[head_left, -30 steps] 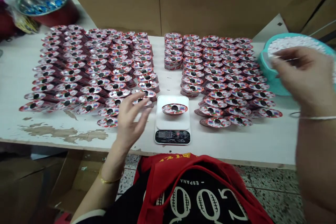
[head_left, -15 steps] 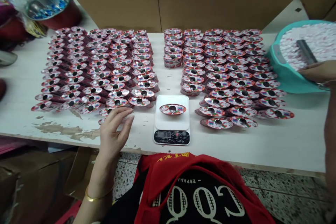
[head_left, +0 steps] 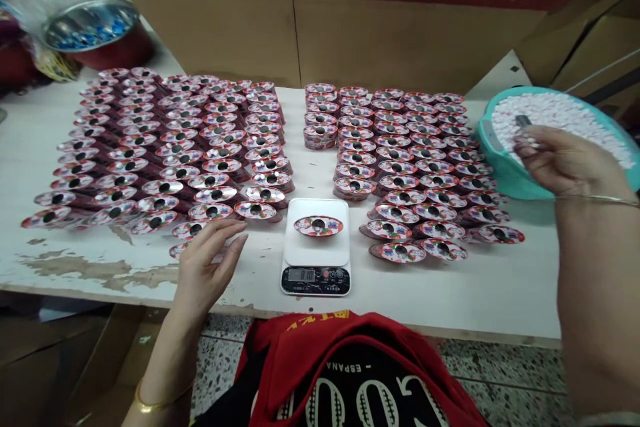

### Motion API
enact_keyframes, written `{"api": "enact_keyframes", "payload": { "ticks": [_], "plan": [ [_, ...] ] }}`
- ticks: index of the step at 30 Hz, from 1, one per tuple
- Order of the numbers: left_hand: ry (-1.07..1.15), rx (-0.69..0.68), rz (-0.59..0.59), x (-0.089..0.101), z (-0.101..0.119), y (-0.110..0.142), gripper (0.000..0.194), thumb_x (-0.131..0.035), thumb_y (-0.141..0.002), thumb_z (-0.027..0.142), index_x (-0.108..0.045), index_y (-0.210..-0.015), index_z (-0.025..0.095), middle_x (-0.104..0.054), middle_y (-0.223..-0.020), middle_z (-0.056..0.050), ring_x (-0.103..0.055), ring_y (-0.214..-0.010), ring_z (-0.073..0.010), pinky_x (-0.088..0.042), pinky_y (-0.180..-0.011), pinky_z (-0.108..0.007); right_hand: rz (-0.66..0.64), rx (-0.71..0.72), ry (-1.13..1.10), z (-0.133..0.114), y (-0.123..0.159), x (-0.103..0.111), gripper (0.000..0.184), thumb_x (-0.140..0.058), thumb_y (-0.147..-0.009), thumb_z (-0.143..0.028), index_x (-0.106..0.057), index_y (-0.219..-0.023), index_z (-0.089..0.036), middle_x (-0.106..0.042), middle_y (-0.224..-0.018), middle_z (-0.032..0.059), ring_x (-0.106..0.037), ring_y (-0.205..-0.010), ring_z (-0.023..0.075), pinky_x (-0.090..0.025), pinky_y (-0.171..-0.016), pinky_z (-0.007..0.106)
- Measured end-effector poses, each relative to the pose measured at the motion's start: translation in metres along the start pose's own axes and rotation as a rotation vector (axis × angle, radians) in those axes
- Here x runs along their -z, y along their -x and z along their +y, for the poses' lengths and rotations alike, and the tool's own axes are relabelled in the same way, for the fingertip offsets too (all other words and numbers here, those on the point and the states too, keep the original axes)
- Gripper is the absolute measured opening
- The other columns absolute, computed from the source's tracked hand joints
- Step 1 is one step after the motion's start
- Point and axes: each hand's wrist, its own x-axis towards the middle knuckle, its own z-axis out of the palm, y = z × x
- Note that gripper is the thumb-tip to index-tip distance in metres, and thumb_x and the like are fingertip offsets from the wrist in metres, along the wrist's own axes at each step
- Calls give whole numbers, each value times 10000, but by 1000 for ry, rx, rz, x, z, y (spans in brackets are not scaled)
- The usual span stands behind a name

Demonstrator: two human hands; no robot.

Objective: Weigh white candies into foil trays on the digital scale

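Observation:
A small white digital scale (head_left: 315, 247) stands at the table's near edge with one red oval cup (head_left: 319, 225) on its platform. My left hand (head_left: 207, 260) lies flat on the table just left of the scale, fingers stretched out, resting over a red cup (head_left: 178, 251) in the front row. My right hand (head_left: 565, 160) is at the near rim of a teal basin (head_left: 493, 153) full of small white pellets (head_left: 565, 113), fingers curled around a dark scoop handle (head_left: 523, 121).
Several rows of red oval cups (head_left: 165, 147) cover the table to the left, and another block of cups (head_left: 415, 167) lies right of the scale. A metal bowl (head_left: 90, 23) with blue bits sits far left. Cardboard boxes (head_left: 400, 20) stand behind.
My left hand dropped from hovering by the scale to lying flat on the front-row cup. My right hand went down into the basin and came back to its near rim.

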Motion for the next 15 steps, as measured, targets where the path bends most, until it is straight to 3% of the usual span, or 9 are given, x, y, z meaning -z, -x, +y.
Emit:
{"api": "enact_keyframes", "payload": {
  "ticks": [2, 4, 5, 7, 10, 13, 15],
  "plan": [
    [3, 15, -2, -2, 2, 1, 178, -584, -891, 249, -658, -1052, 239, -667, -1005, -51, -645, -951, -186, -541, -849, -345, -243, -232, -376, -47, 30, -21, 273, -582, -839, -80, -517, -583, -150, -473, -631, 2, -409, -558, 53, -314, -541, 279],
    [12, 17, -14, -6, 5, 3, 175, -578, -896, 252, -657, -1050, 229, -667, -1002, -51, -646, -943, -178, -539, -831, -327, -425, -295, -571, -96, 70, -50, 62, -626, -820, -129, -613, -762, -144, -547, -750, 16, -470, -623, 55, -339, -565, 246],
    [22, 12, -22, -8, 7, 4, 173, -573, -899, 246, -655, -1049, 222, -668, -1002, -54, -645, -943, -174, -537, -826, -319, -499, -271, -597, -117, 91, -66, 43, -658, -800, -167, -621, -795, -144, -570, -776, 20, -491, -637, 62, -356, -575, 236],
    [57, -1, -39, -11, 11, 8, 170, -567, -902, 228, -650, -1049, 210, -669, -1001, -60, -643, -949, -169, -531, -826, -307, -711, -157, -556, -151, 129, -95, 129, -672, -808, -266, -637, -855, -151, -589, -773, 14, -502, -635, 77, -390, -594, 232],
    [111, 3, -62, -17, 14, 18, 171, -566, -901, 214, -645, -1053, 210, -668, -1003, -61, -644, -953, -166, -527, -833, -300, -906, 91, -365, -177, 166, -125, 112, -605, -853, -258, -645, -832, -155, -595, -741, 15, -502, -651, 98, -397, -621, 240],
    [139, 28, -72, -20, 14, 28, 169, -559, -905, 213, -643, -1052, 211, -668, -1006, -62, -645, -959, -166, -525, -837, -296, -941, 358, -104, -183, 179, -138, 112, -555, -861, -139, -651, -804, -151, -618, -809, 42, -522, -744, 124, -393, -717, 267],
    [151, 38, -75, -22, 14, 32, 167, -555, -908, 210, -643, -1049, 208, -667, -1008, -65, -645, -961, -165, -523, -837, -291, -941, 455, 30, -185, 182, -141, 141, -524, -864, -90, -652, -833, -143, -614, -864, 67, -525, -795, 141, -386, -767, 284]
  ]
}}
